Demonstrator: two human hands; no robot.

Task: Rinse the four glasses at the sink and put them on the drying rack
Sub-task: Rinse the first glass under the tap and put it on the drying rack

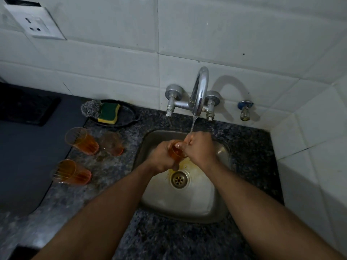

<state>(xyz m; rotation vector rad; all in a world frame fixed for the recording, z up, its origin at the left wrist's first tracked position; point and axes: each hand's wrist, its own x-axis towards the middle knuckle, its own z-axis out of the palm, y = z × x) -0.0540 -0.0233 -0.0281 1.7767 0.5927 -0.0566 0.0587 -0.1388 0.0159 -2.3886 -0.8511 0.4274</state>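
Note:
Over the steel sink point(219, 209) my left hand point(161, 158) grips an orange glass point(174, 152) around its body. My right hand point(201, 147) is at the glass's mouth, fingers over and partly inside the rim. Water runs from the chrome tap point(200, 91) onto my right hand and the glass. Three more orange glasses are on the counter to the left of the sink: one at the back left point(81, 140), a paler one beside it point(112, 144), and one nearer me point(70, 172). No drying rack is in view.
A black dish point(129, 114) behind the glasses holds a green-and-yellow sponge point(109, 112) and a steel scrubber point(91, 107). A dark grey mat point(28, 156) covers the counter at the left. A small blue-handled tap point(245, 109) sticks out of the tiled wall at the right.

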